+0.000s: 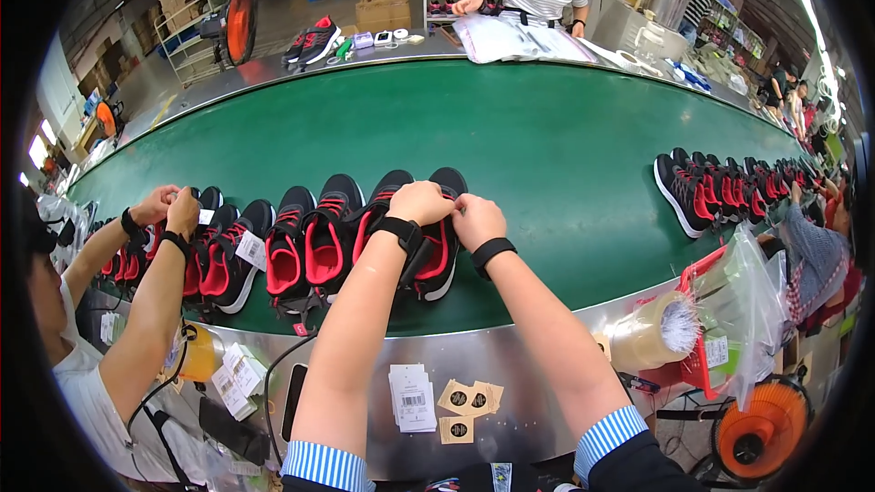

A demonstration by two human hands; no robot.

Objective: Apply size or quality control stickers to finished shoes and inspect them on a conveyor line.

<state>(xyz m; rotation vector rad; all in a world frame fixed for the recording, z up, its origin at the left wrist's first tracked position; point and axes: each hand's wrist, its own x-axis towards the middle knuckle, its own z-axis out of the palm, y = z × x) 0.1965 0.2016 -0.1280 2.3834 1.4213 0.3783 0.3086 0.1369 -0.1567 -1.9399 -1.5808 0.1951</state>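
My left hand (421, 203) and my right hand (480, 221) meet over the laces of a black running shoe (442, 255) with red lining and a white sole. The fingers of both hands are closed and pinched together; whatever is between them is too small or hidden to make out. A second black shoe (394, 184) of the pair is beside it, partly covered by my left hand and wrist. Left of these stands another pair, including a black-and-red shoe (325, 241). A white tag (251, 250) hangs from a shoe farther left.
Shoes line the green conveyor belt (547, 146). A co-worker's hands (173, 208) work at the left; another person stands across the belt. On the metal ledge (538, 383) lie a stack of white tags (413, 398) and brown cards (469, 398). A tape roll (652, 333) and red basket (702, 360) are right.
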